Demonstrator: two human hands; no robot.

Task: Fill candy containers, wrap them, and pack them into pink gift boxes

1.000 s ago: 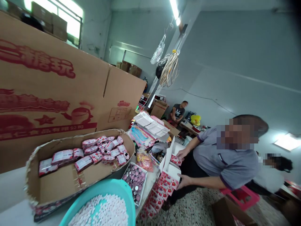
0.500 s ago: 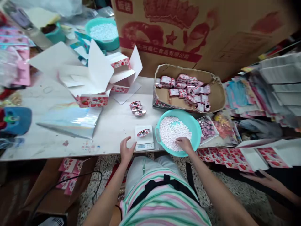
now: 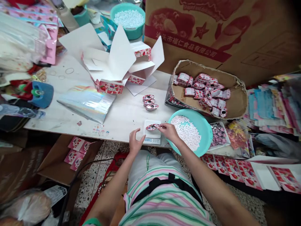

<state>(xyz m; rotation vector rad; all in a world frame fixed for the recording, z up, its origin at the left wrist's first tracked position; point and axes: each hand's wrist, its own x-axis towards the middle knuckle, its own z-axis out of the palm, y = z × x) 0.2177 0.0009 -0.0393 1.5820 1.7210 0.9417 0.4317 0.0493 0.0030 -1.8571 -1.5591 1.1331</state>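
Note:
A small white digital scale [image 3: 152, 140] lies near the front edge of the table. On its plate rests a small oval strawberry-print pack [image 3: 150, 127] with an opening on top. My right hand [image 3: 169, 131] is pinched at the right end of that pack; what sits between the fingertips is hidden. My left hand [image 3: 136, 141] is beside the scale's left edge, thumb and fingers apart, holding nothing. To the right of the scale, a turquoise basin [image 3: 207, 138] holds many small pale pink candies [image 3: 188, 131]. Behind the scale stand three similar packs [image 3: 149, 102] in a row.
A cut-down carton [image 3: 237, 103] with several filled-looking packs stands behind the basin. A white box of pink discs [image 3: 218, 135] is at its right. Open printed boxes [image 3: 110, 88] and a silvery sheet [image 3: 87, 102] lie leftward. A big carton [image 3: 188, 37] rises behind.
My right hand has left the candies in the basin and moved left to the pack on the scale. My left hand stays beside the scale. The camera view has shifted left.

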